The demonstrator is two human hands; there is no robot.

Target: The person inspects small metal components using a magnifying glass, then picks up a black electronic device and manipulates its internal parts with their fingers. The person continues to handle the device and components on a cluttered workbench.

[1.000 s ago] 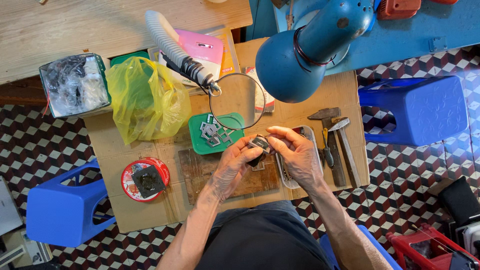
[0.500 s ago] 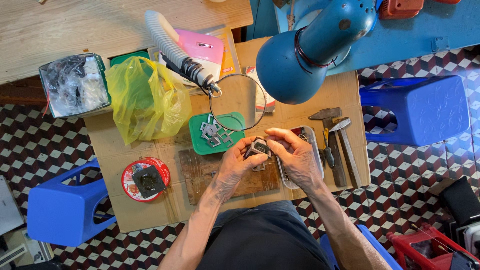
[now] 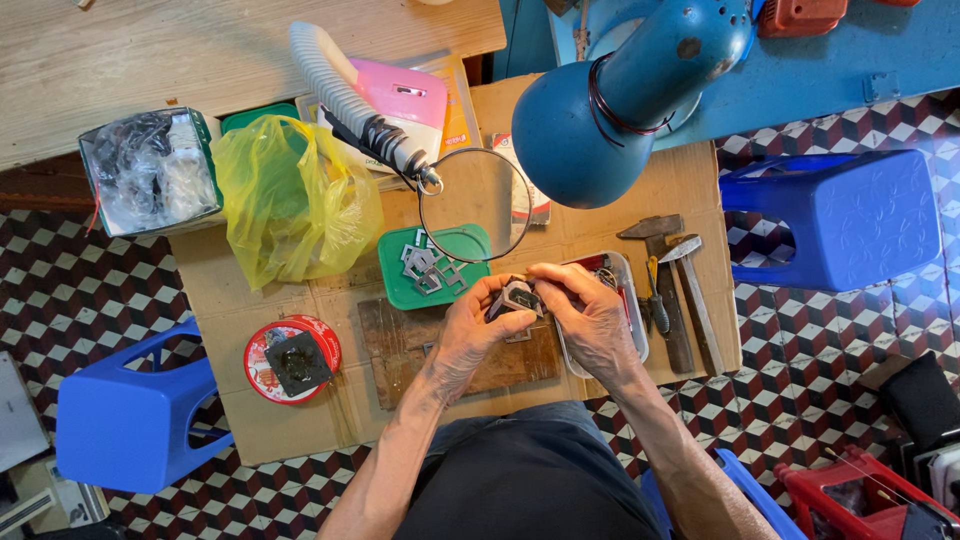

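Both hands closed on a small metal part over the wooden board, mid-surface.
Left hand [image 3: 470, 335] and right hand [image 3: 590, 320] pinched the metal part [image 3: 518, 297] together. Cardboard-covered surface [image 3: 300, 430] stood on checkered floor [image 3: 60, 290]; yellow bag [image 3: 290, 200] near far-left corner, pink package [image 3: 405, 95] at far edge, red round tin [image 3: 292, 357] near left edge.

Checkered tile floor [image 3: 80, 270], blue plastic stools [image 3: 835, 220], blue desk lamp [image 3: 620, 100]
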